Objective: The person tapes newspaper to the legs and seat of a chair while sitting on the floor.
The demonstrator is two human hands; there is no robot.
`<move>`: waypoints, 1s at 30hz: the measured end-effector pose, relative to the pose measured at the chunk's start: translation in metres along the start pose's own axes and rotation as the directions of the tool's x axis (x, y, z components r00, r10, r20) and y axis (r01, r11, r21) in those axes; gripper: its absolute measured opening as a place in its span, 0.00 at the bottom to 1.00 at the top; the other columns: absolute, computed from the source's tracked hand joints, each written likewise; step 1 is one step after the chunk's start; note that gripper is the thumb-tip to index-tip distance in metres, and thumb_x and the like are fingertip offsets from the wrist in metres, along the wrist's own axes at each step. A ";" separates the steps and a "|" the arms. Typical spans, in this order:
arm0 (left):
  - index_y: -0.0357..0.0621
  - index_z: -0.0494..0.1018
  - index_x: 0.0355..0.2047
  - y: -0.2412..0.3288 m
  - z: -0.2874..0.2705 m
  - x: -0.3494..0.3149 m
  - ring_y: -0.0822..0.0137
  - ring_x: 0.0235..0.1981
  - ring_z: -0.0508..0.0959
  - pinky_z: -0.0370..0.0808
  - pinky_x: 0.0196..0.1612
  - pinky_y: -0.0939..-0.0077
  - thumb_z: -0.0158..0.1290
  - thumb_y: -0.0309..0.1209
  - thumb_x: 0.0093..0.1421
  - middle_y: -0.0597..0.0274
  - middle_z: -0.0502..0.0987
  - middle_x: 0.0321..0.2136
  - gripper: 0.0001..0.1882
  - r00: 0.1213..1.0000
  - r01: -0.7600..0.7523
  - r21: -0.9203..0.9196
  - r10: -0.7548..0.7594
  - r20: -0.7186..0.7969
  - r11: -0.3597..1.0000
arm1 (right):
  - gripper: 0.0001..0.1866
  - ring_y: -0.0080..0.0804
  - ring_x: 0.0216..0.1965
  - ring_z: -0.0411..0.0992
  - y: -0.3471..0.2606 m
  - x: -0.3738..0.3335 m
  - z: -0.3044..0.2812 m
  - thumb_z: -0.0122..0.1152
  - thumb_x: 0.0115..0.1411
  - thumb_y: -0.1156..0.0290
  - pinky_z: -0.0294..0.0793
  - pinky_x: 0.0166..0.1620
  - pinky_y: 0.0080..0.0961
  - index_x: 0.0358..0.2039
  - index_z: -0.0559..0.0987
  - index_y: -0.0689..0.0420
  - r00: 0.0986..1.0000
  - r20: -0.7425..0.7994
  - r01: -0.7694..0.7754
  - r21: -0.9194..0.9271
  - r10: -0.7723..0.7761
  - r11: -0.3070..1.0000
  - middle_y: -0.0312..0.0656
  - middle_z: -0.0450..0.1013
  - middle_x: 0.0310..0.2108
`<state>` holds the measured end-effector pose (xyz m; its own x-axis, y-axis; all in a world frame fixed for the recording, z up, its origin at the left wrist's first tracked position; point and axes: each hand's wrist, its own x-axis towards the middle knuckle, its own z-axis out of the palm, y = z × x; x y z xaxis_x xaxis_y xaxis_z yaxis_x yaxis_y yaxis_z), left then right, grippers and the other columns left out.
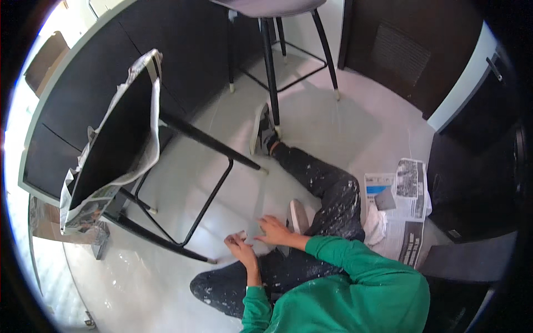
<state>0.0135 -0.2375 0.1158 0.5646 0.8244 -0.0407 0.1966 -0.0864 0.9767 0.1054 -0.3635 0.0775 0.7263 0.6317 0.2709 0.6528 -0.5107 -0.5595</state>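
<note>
I sit on a pale glossy floor [166,277] in paint-spattered dark trousers [333,194] and a green sweater. My left hand [242,247] is closed around a small whitish piece [241,235], held just above the floor in front of my knee. What the piece is stays too small to tell. My right hand [273,230] is right beside it, fingers spread and pointing left, fingertips on or just over the floor. A black metal bar stool [200,183] stands to the left, its foot rail a short reach from both hands.
The stool's seat and back [119,144] are wrapped in newspaper. A second stool [272,55] stands farther ahead by my foot. Newspaper sheets [408,211] with a white cloth [375,225] lie on the floor at my right. Dark cabinets line the left and right.
</note>
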 end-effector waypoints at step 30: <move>0.43 0.68 0.63 0.255 0.005 0.057 0.53 0.58 0.78 0.73 0.61 0.56 0.58 0.28 0.65 0.50 0.73 0.62 0.27 0.131 -0.985 0.162 0.885 0.447 0.064 | 0.06 0.28 0.42 0.76 -0.076 0.117 -0.287 0.70 0.62 0.74 0.77 0.45 0.24 0.37 0.81 0.60 0.793 -0.598 0.416 0.668 0.112 0.618 0.43 0.77 0.41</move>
<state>0.0995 -0.2155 0.3615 0.6067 -0.2183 0.7644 -0.4133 -0.9080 0.0687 0.2026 -0.4175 0.3764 0.7783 0.0950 0.6206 0.5616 0.3367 -0.7558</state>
